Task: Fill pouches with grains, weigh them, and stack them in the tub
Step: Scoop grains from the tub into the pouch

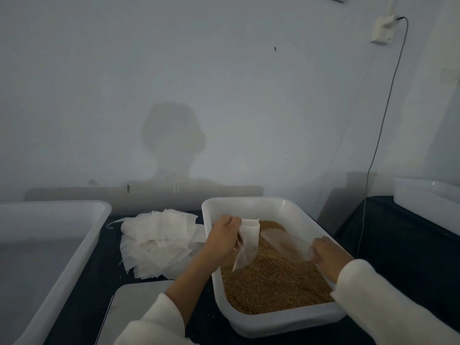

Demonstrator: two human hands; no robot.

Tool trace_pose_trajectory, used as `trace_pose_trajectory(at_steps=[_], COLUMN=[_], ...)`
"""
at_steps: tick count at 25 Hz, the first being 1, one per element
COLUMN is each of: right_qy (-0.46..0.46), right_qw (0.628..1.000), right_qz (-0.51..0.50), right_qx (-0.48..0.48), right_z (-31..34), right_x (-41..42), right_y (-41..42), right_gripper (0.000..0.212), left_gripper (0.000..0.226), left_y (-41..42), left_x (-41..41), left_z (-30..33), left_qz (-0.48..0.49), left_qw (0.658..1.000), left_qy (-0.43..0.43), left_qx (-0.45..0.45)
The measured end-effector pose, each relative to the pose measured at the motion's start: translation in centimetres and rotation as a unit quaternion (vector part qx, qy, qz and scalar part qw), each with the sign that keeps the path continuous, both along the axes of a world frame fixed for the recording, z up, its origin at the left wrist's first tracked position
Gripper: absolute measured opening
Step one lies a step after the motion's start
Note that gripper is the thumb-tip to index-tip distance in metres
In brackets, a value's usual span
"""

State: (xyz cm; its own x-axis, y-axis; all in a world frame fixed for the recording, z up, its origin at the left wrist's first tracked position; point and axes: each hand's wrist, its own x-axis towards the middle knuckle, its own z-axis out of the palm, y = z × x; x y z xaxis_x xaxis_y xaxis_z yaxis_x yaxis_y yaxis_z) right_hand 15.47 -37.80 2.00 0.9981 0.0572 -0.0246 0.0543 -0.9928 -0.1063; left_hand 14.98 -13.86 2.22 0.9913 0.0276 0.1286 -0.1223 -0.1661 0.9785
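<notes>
Large white tub (37,245) at left, cut off by the frame edge. Grain bin (249,205) right of centre, long axis running away toward the wall, filled with brown grains (273,282). Heap of empty pouches (154,242) between them; scale plate (139,302) partly hidden under the left sleeve. Thin white pouch (246,242) above the grains, mouth up, bottom slanting down-left, pinched by left hand (221,237). Translucent scoop (283,242), blurred, pointing up-left, gripped by right hand (326,255).

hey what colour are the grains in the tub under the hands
Golden brown grains, filling the translucent white plastic tub; the head view shows them.
</notes>
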Motion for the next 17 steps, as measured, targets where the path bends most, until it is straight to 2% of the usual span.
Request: trace_pose_trajectory(at_steps=[1,4,7,8,9,10,11,12,14,17], right_qy=[0.003,0.041,0.005,-0.026,-0.046,-0.042,-0.013,0.027,0.079,0.062], right_qw=[1.000,0.996,0.994,0.997,0.998,0.982,0.946,0.903,0.848,0.823], right_qz=[-0.006,-0.035,-0.028,0.002,0.039,0.084,0.136,0.187,0.245,0.235], right_qx=[-0.015,-0.066,-0.109,-0.066,0.027,0.163,0.295,0.385,0.462,0.513], right_z=[-1.2,-3.9,-3.8,-3.3,-2.5,-1.6,-0.6,0.3,1.4,1.3], right_x=[0.3,0.6,0.5,0.3,0.1,-0.4,-1.2,-2.0,-3.2,-3.8], right_y=[0.6,2.0,2.7,3.0,3.5,4.5,5.8,7.3,10.3,14.0], right_gripper=[0.012,0.038,0.041,0.040,0.040,0.039,0.038,0.038,0.040,0.028], left_gripper=[0.026,0.033,0.035,0.034,0.032,0.028,0.023,0.020,0.016,0.015], left_y=[0.3,1.2,2.3,2.7,3.0,3.4,3.7,4.1,5.1,7.1], left_x=[-0.2,-0.8,-1.5,-1.8,-2.0,-2.3,-2.6,-3.0,-3.8,-5.3], left_z=[0.6,1.7,1.6,1.5,1.4,1.3,1.3,1.3,1.4,1.2], left_qz=[-0.009,-0.035,-0.056,-0.062,-0.064,-0.065,-0.064,-0.066,-0.085,-0.098], left_qw=[1.000,0.998,0.996,0.996,0.996,0.996,0.995,0.995,0.991,0.986], left_qy=[0.000,0.009,0.025,0.025,0.025,0.023,0.020,0.014,-0.002,-0.032], left_qx=[-0.012,-0.049,-0.067,-0.066,-0.064,-0.065,-0.068,-0.076,-0.101,-0.134])
